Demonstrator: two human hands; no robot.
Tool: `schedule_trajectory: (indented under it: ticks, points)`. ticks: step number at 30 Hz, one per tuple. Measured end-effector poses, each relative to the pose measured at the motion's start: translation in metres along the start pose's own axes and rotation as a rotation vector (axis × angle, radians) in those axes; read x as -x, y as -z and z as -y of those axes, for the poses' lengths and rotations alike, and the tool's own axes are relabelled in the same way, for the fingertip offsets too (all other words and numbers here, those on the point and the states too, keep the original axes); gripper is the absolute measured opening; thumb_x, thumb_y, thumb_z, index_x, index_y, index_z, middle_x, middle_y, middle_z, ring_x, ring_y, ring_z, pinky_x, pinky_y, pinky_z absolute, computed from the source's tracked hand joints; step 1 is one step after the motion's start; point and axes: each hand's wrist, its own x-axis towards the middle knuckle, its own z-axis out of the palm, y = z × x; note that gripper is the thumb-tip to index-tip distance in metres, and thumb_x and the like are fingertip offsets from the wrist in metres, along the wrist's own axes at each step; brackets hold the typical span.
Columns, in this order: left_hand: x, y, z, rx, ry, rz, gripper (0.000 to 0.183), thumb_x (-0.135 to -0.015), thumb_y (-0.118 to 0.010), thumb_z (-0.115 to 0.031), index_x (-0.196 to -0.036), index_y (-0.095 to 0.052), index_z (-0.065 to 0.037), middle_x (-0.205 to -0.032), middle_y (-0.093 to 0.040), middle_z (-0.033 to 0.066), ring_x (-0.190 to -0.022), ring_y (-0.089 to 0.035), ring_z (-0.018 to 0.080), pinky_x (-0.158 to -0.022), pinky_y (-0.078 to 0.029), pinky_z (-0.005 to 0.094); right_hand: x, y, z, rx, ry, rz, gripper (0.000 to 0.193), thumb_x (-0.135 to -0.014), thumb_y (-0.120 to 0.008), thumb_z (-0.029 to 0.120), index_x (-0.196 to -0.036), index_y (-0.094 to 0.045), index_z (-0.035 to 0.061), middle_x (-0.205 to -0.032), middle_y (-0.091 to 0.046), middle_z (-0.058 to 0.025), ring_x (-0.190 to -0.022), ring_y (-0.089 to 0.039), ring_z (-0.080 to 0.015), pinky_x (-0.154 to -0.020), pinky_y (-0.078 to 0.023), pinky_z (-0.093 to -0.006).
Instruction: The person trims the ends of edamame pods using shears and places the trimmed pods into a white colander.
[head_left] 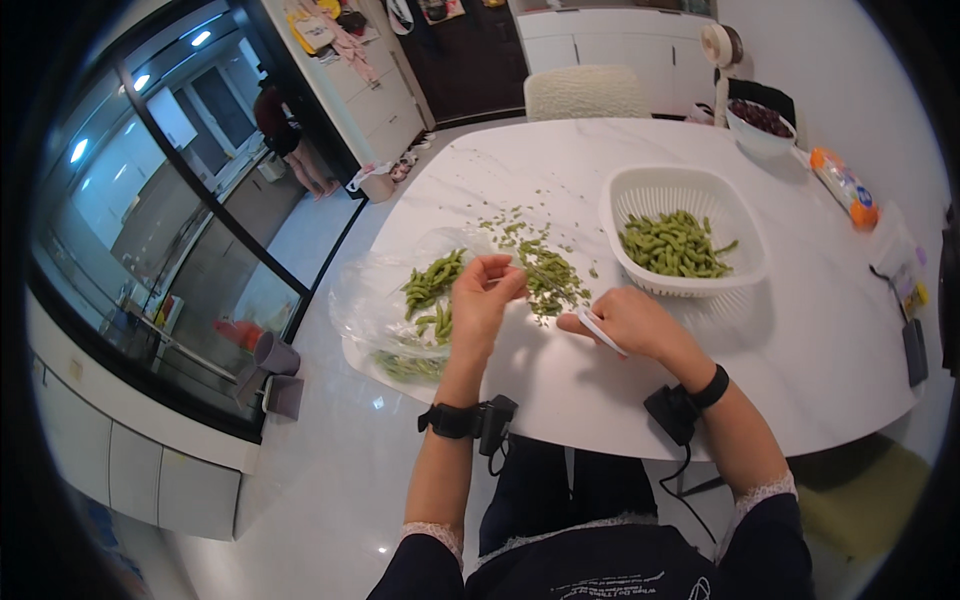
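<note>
My left hand (487, 300) is over the table's left half, thumb and fingers pinched together; whatever sits between the fingertips is too small to make out. In my right hand (640, 322) is a white-handled tool (601, 333), its working end mostly hidden by the fingers. Green edamame pods (433, 283) lie on a clear plastic bag (365, 305) beside my left hand, with more inside the bag. Between and beyond my hands spreads a heap of small green trimmings (553, 280). A white slatted basket (742, 262) beyond my right hand holds more edamame pods (675, 245).
The white table (800, 350) has a rounded edge close to my body. At its far right are a bowl of dark red fruit (760, 118), an orange package (845, 188) and a small fan (720, 45). A pale chair (587, 93) faces me. Another person (280, 130) stands in the left doorway.
</note>
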Motion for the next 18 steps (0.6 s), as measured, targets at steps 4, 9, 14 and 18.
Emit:
schedule_trajectory:
  ticks: [4, 9, 14, 18]
  points:
    - [-0.005, 0.0, -0.001, 0.084, -0.07, 0.058, 0.026, -0.081, -0.063, -0.001, -0.105, -0.055, 0.004, -0.092, -0.061, 0.0085, -0.081, -0.061, 0.0148, -0.076, -0.053, 0.0271, -0.001, -0.003, -0.002, 0.012, -0.039, -0.045, 0.074, -0.078, -0.05, 0.068, -0.05, -0.058, -0.0011, -0.043, -0.052, -0.0121, -0.048, -0.059, -0.0303, -0.054, -0.048, -0.0404]
    - [-0.012, -0.05, -0.019, 0.122, -0.045, 0.123, 0.024, -0.085, -0.059, -0.002, -0.107, -0.055, 0.005, -0.098, -0.06, 0.01, -0.087, -0.061, 0.0153, -0.081, -0.052, 0.0272, -0.003, -0.006, -0.008, 0.096, -0.046, -0.049, 0.069, -0.081, -0.05, 0.059, -0.051, -0.058, -0.0027, -0.046, -0.052, -0.0146, -0.05, -0.057, -0.0314, -0.055, -0.048, -0.0385]
    - [-0.02, -0.095, -0.027, 0.119, -0.161, 0.322, 0.03, -0.092, -0.05, -0.006, -0.119, -0.049, 0.007, -0.115, -0.056, 0.0151, -0.106, -0.056, 0.02, -0.094, -0.046, 0.0296, -0.001, -0.014, -0.005, 0.163, 0.024, -0.157, 0.061, -0.081, -0.051, 0.054, -0.062, -0.063, -0.0024, -0.063, -0.06, -0.0211, -0.065, -0.061, -0.0367, -0.065, -0.049, -0.0434]
    - [-0.013, -0.087, -0.029, 0.088, -0.208, 0.326, 0.031, -0.096, -0.043, -0.01, -0.122, -0.048, 0.006, -0.118, -0.056, 0.0156, -0.111, -0.055, 0.0226, -0.095, -0.045, 0.0313, -0.006, -0.016, -0.011, 0.102, -0.024, -0.074, 0.066, -0.079, -0.051, 0.06, -0.065, -0.064, -0.003, -0.064, -0.061, -0.0203, -0.066, -0.062, -0.0359, -0.066, -0.049, -0.0442]
